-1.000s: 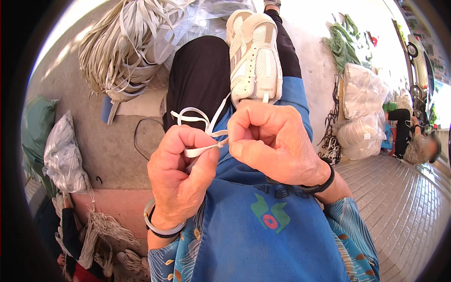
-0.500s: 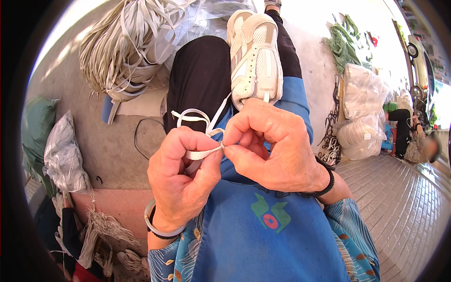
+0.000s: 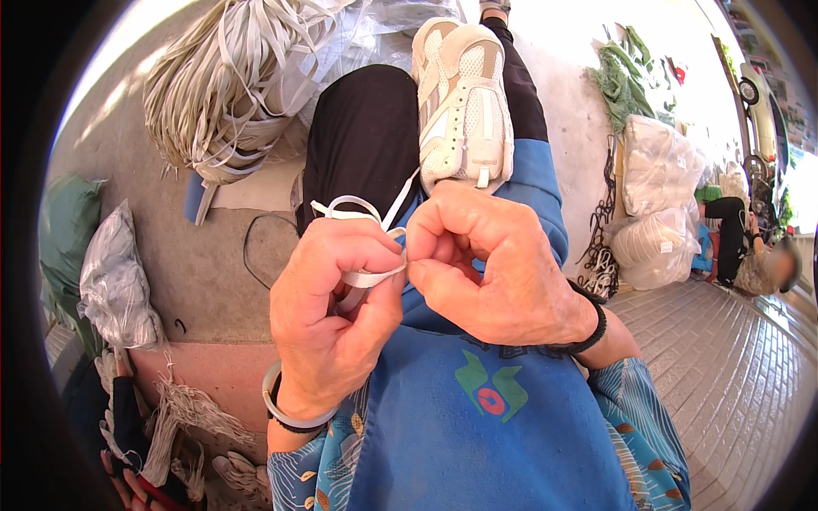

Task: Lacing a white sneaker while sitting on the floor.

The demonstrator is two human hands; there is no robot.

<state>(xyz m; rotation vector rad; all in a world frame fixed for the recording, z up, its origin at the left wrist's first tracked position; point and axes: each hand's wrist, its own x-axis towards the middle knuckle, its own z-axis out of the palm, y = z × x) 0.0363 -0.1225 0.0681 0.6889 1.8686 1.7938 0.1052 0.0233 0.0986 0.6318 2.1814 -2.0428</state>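
Note:
A white shoelace (image 3: 368, 278) runs between my hands, with a loose loop standing above my left fingers. My left hand (image 3: 332, 307) is closed on it, thumb and forefinger pinching the flat band. Fingertips touching the left ones, my right hand (image 3: 503, 264) is also closed in a pinch at the lace; its very end is hidden. Just beyond my hands, a beige and white pair of sneakers (image 3: 467, 119) rests on my lap, toes pointing away. One strand of lace slants up toward the shoes. A blue apron (image 3: 460, 434) covers my lap.
A big bundle of pale laces (image 3: 217, 94) hangs at the far left, near a grey plastic bag (image 3: 119, 281). Clear bags of laces (image 3: 656, 238) stand at the right, where another person (image 3: 758, 264) sits. Another person's hand (image 3: 128, 490) shows at lower left.
My left fingers have shifted slightly upward and closed further over the lace, covering the pinch point. My right hand has barely moved. At lower left, another person's hand has come into view.

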